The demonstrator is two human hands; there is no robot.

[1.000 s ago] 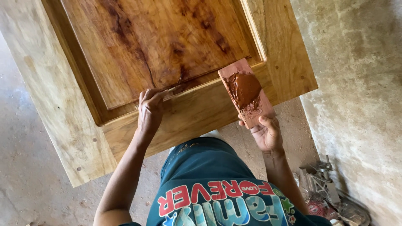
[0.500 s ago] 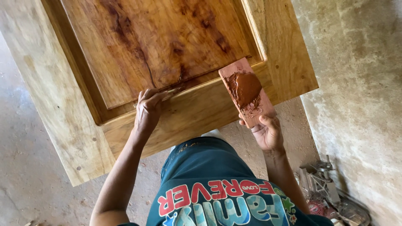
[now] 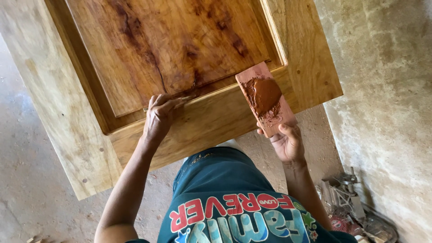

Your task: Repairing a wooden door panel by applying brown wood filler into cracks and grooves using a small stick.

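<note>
A: What step is in hand?

B: Filling, I'd judge. The left hand (image 3: 159,118) presses its fingertips, pinched on a thin tool I can barely make out, into the groove where the raised centre panel (image 3: 171,49) meets the frame of the wooden door (image 3: 211,121), at about 9 o'clock from the board.

A: And the other hand?

B: The right hand (image 3: 288,143) is closed on the lower end of a small flat board (image 3: 266,99), which carries 1 dab of reddish-brown filler paste (image 3: 264,93). The board's top end overlaps the door frame, at 12 o'clock from that hand.

A: What does the next move call for?

B: Probably pressing paste evenly along the groove near the dark crack (image 3: 155,67), with the board kept level and close.

A: Counts?

B: 1 door, 1 board, 1 dab of paste, 2 hands. Some metal clutter (image 3: 355,211) lies on the floor at 5 o'clock.
</note>
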